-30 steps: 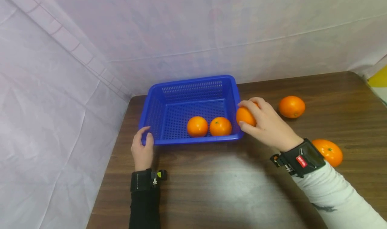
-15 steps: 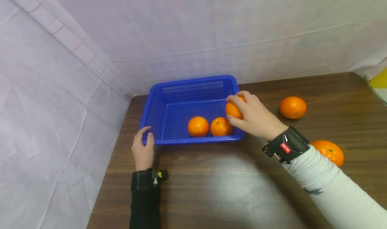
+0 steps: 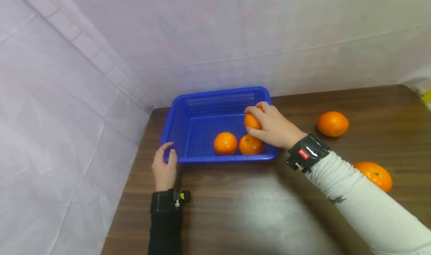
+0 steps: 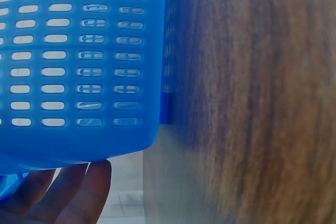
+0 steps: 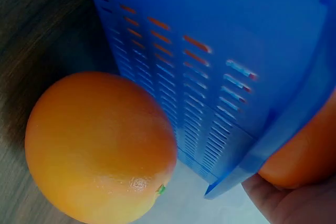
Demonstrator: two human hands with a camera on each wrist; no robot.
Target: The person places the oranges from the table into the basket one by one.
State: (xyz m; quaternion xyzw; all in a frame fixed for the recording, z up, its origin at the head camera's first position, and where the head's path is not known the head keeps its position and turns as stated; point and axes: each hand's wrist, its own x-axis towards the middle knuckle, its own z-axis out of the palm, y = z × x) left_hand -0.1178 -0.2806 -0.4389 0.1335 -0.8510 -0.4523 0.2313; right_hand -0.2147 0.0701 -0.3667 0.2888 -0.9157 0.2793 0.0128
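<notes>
My left hand (image 3: 165, 169) grips the blue basket (image 3: 220, 159) by its near left corner, two oranges (image 3: 225, 143) chilling inside along the near wall. Just past those, my right hand (image 3: 274, 127) has fingers (image 3: 257, 113) curled round another orange (image 3: 252, 121), over the right end.

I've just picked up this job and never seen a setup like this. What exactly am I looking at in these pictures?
There is no machine here: a person works with two bare hands. The widest picture looks down from the person's head; the two close-ups are taken from the left and right wrists. On the wood-grain table sits a blue plastic basket with two oranges inside, along its near side. Two more oranges lie on the table to the basket's right. The left hand grips the basket's near left corner. The right hand holds a fifth orange over the basket's right part.
</notes>
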